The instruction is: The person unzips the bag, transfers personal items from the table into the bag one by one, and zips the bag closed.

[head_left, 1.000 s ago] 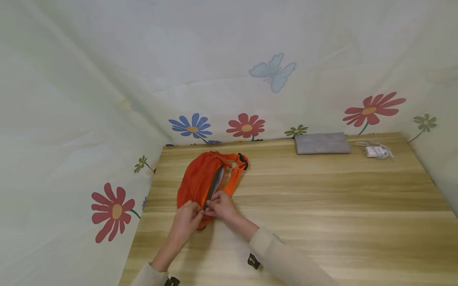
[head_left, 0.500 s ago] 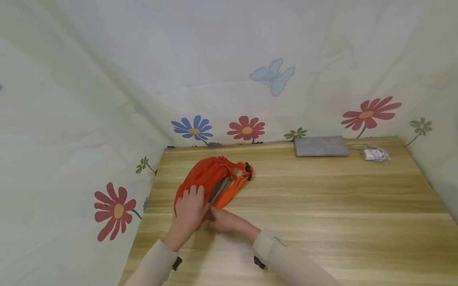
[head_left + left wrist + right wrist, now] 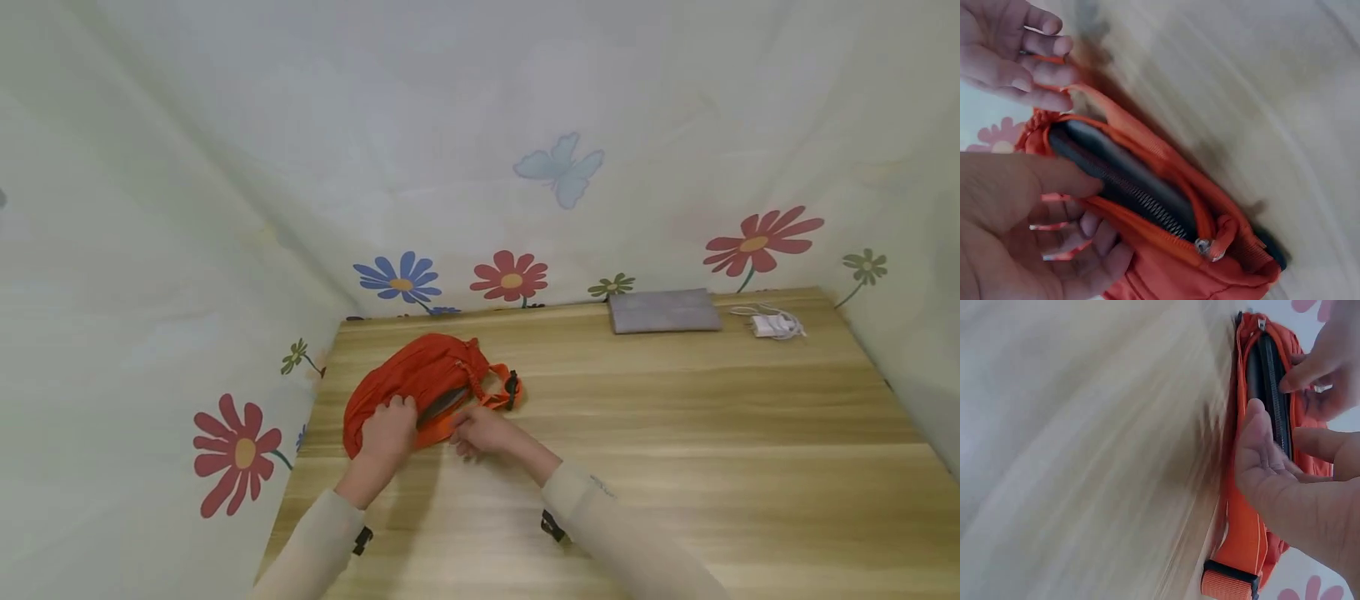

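An orange waist bag (image 3: pixel 420 367) lies on the left part of the table, its zipped mouth gaping to show a dark grey lining (image 3: pixel 1116 165). My left hand (image 3: pixel 388 433) grips the mouth's edge, with the thumb inside and the fingers curled against the outer fabric in the left wrist view. Beside the mouth is my right hand (image 3: pixel 483 432), fingers loosely bent and nothing held. It overlaps the bag in the right wrist view. The metal zip slider (image 3: pixel 1204 247) sits at one end of the mouth. An orange strap (image 3: pixel 1244 534) runs along the bag's side to a black buckle (image 3: pixel 512 389).
A flat grey pouch (image 3: pixel 663 312) lies at the back of the wooden table (image 3: pixel 712 483). To its right is a white charger (image 3: pixel 772 326) with its coiled cable. Flower-printed fabric walls (image 3: pixel 450 167) stand behind and at both sides.
The bag has turned clockwise, its near end swinging left. My left hand has shifted onto the mouth's edge. My right hand has come off the near end of the mouth and moved right.
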### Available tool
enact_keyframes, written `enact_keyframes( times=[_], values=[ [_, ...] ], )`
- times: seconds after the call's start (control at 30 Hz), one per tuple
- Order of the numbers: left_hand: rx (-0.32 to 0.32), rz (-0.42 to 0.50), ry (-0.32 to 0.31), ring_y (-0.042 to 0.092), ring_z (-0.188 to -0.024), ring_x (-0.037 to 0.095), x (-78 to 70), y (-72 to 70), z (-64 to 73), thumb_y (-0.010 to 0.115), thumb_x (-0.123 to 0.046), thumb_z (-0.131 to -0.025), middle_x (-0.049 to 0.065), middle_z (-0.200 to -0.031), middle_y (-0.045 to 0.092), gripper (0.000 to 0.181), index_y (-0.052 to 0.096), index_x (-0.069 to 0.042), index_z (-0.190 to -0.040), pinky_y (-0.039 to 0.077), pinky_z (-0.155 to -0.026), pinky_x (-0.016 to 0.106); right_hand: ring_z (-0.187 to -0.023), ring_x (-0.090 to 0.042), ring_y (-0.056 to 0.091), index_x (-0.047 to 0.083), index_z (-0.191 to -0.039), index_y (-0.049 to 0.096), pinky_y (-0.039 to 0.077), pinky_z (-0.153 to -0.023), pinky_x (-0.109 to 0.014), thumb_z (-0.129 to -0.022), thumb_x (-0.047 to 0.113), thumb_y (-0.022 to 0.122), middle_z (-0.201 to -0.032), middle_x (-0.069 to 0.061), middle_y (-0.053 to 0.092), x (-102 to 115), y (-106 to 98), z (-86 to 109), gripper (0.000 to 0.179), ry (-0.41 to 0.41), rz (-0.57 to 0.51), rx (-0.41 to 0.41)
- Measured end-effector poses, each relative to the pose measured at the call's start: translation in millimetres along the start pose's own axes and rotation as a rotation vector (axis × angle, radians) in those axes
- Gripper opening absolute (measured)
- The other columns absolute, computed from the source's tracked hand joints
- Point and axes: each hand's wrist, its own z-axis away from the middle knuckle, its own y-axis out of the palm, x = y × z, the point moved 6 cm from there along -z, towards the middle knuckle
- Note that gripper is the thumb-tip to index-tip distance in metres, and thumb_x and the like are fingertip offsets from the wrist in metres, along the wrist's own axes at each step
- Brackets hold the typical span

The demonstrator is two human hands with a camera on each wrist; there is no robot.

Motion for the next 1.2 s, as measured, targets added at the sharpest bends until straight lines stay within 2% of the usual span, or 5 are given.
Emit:
enact_keyframes(
  times=[0.27, 0.47, 0.77, 1.0, 1.2],
  values=[
    [-0.017, -0.074, 0.009, 0.061, -0.064, 0.039, -15.2, 2.5, -27.5, 0.067, -0.016, -0.092, 0.016, -0.083, 0.058, 0.023, 0.048, -0.006, -0.1, 0.051, -0.05, 0.052, -0.087, -0.03, 0.074, -0.008, -0.133, 0.052, 0.059, -0.072, -0.034, -0.108, 0.011, 0.045, -0.117, -0.026, 0.068, -13, 0, -33.1, 0.032, 0.06, -0.364, -0.046],
    [0.111, -0.107, 0.132, 0.066, -0.071, 0.039, -27.7, 0.7, -48.2, 0.065, -0.022, -0.098, 0.015, -0.086, 0.062, 0.018, 0.057, -0.008, -0.106, 0.055, -0.057, 0.052, -0.074, -0.017, 0.071, -0.001, -0.121, 0.058, 0.056, -0.063, -0.03, -0.108, 0.017, 0.046, -0.102, -0.017, 0.072, -18, 4, -46.6, 0.025, 0.075, -0.515, -0.145],
    [0.155, 0.25, 0.27, 0.058, -0.066, 0.02, -31.3, -0.5, -32.6, 0.054, -0.013, -0.104, 0.001, -0.074, 0.051, 0.01, 0.054, -0.01, -0.094, 0.051, -0.058, 0.037, -0.067, -0.016, 0.068, -0.001, -0.114, 0.061, 0.056, -0.059, -0.032, -0.108, 0.018, 0.047, -0.092, -0.014, 0.07, -35, 16, -39.1, 0.025, 0.105, -0.549, -0.278],
    [0.043, 0.1, 0.071, 0.062, -0.064, 0.032, -21.5, -7.4, -21.4, 0.068, -0.009, -0.091, 0.011, -0.086, 0.061, 0.017, 0.059, -0.006, -0.106, 0.051, -0.048, 0.046, -0.077, -0.022, 0.073, -0.002, -0.116, 0.058, 0.052, -0.057, -0.026, -0.106, 0.02, 0.05, -0.094, -0.011, 0.072, -16, 5, -39.8, 0.026, 0.136, -0.507, -0.244],
    [0.053, 0.222, 0.154, 0.064, -0.069, 0.028, -29.1, -15.5, -15.7, 0.065, -0.003, -0.095, 0.009, -0.081, 0.058, 0.004, 0.06, -0.004, -0.095, 0.053, -0.053, 0.042, -0.062, -0.021, 0.071, -0.002, -0.106, 0.065, 0.056, -0.053, -0.032, -0.102, 0.016, 0.055, -0.078, -0.013, 0.07, -20, -1, -49.0, 0.021, 0.111, -0.281, -0.365]
  ],
)
